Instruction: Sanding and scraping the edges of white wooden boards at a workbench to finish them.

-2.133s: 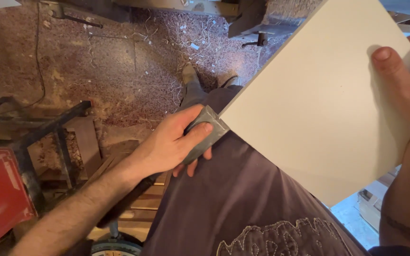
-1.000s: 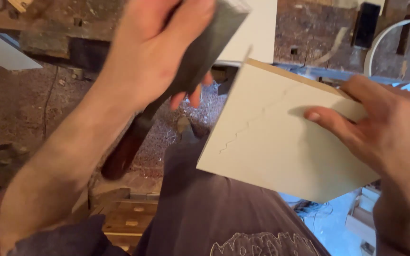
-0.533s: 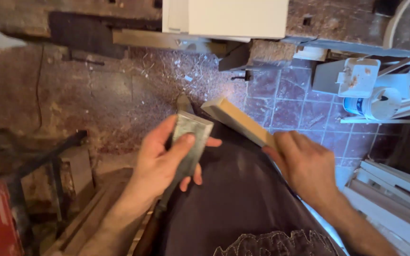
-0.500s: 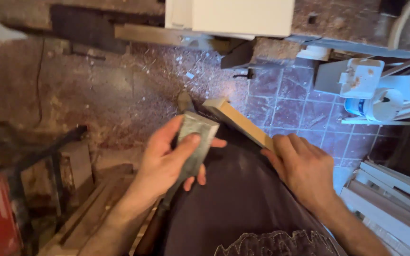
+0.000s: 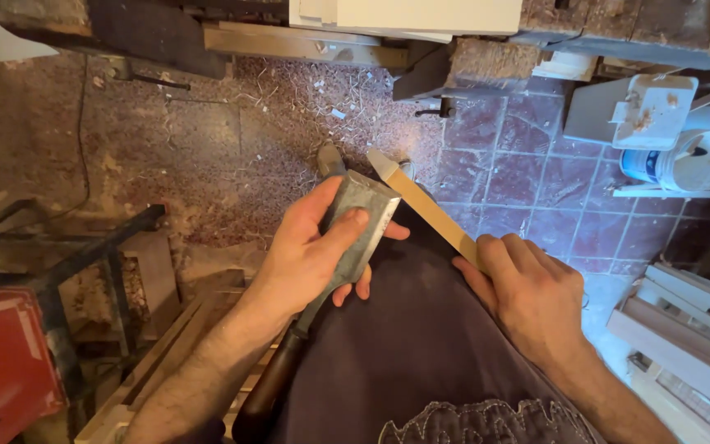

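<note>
The left hand [image 5: 310,251] is closed around the wide grey steel blade of a broad chisel [image 5: 355,222], thumb laid flat on the upper face and fingers curled beneath it. The dark brown wooden handle [image 5: 269,395] of this tool runs down and back along the left forearm, towards the lower edge of the view. The blade's end points away from the person and lies just beside the near end of the board.

The right hand [image 5: 527,292] has its grip closed on a pale, flat wooden board [image 5: 421,205] seen edge-on, fingers wrapped over the upper edge. The board slopes from the right hand up and to the left, across the person's dark purple-grey garment [image 5: 421,345], its free corner above the chisel blade. Whether blade and board touch cannot be told.

Below lies a floor of reddish tiles [image 5: 527,181] strewn with wood shavings [image 5: 306,90]. A white tub [image 5: 675,160] stands at the right, a red metal object [image 5: 2,353] with a black steel frame [image 5: 84,255] at the left.
</note>
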